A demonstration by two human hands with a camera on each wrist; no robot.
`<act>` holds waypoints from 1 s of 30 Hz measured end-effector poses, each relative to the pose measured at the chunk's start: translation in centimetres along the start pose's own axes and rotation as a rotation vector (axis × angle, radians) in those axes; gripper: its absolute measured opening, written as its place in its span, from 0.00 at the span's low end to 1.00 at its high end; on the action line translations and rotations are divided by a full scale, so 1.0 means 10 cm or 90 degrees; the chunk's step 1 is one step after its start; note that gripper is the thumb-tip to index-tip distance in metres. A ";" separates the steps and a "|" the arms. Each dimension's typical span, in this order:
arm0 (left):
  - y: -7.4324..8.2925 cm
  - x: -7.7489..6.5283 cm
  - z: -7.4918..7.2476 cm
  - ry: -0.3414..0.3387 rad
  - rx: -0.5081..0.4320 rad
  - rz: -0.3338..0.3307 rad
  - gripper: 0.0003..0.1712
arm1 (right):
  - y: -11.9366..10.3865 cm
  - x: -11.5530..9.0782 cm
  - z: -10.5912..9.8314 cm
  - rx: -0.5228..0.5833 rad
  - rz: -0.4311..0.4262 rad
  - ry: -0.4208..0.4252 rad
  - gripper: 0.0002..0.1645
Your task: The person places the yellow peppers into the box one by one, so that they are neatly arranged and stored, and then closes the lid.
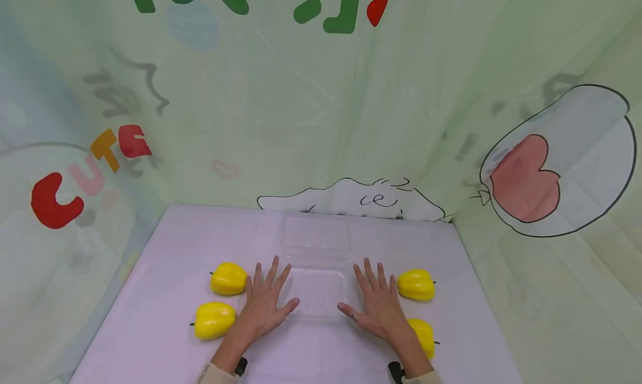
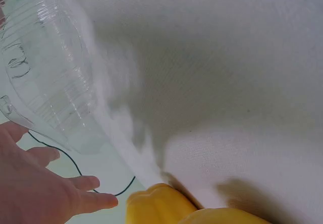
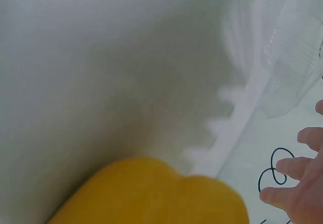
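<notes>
A clear plastic clamshell box (image 1: pixel 317 292) lies at the middle of the table, its lid (image 1: pixel 315 233) folded back toward the wall. My left hand (image 1: pixel 266 306) is spread with straight fingers on the box's left side, holding nothing. To its left are two yellow bell peppers, a far one (image 1: pixel 228 278) and a near one (image 1: pixel 214 320). On the box's right side my right hand (image 1: pixel 378 309) is also spread and holds nothing. Beyond it sits a yellow bell pepper (image 1: pixel 416 285); another pepper (image 1: pixel 423 336) is partly hidden by the right forearm.
A pale cloth covers the table (image 1: pixel 165 272). Behind it and along both sides hangs a light green printed curtain (image 1: pixel 301 105) with letters, a balloon drawing (image 1: pixel 557 161) and other figures. Dark straps circle both wrists.
</notes>
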State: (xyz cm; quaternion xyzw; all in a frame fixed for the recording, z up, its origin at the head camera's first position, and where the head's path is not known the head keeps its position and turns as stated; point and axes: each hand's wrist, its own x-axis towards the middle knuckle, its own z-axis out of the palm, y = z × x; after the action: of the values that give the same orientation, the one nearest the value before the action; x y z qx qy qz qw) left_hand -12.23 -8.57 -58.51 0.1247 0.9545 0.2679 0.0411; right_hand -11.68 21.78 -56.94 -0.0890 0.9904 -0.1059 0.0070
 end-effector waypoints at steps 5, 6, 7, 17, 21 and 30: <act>-0.02 0.01 -0.01 -0.040 -0.020 0.009 0.51 | 0.03 -0.03 -0.07 -0.005 0.001 -0.007 0.64; -0.02 0.01 -0.02 -0.048 -0.030 0.009 0.52 | 0.04 -0.04 -0.08 -0.007 0.003 -0.012 0.64; -0.03 0.01 -0.02 -0.054 -0.041 0.009 0.53 | 0.04 -0.05 -0.08 -0.007 0.005 -0.015 0.64; -0.06 -0.02 0.02 -0.090 -0.159 -0.005 0.60 | 0.11 -0.19 -0.15 0.012 0.036 -0.030 0.63; -0.09 -0.03 0.02 -0.088 -0.181 -0.005 0.62 | 0.16 -0.23 -0.19 0.022 0.054 -0.022 0.62; -0.12 -0.07 0.05 -0.098 -0.199 0.002 0.62 | 0.30 -0.41 -0.26 0.056 0.048 0.025 0.56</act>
State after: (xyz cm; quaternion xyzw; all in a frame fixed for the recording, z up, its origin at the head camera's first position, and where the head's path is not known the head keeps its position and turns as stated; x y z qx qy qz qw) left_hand -11.74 -9.52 -59.57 0.1387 0.8948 0.4031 0.1327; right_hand -8.25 25.94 -55.03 -0.0493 0.9873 -0.1509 -0.0046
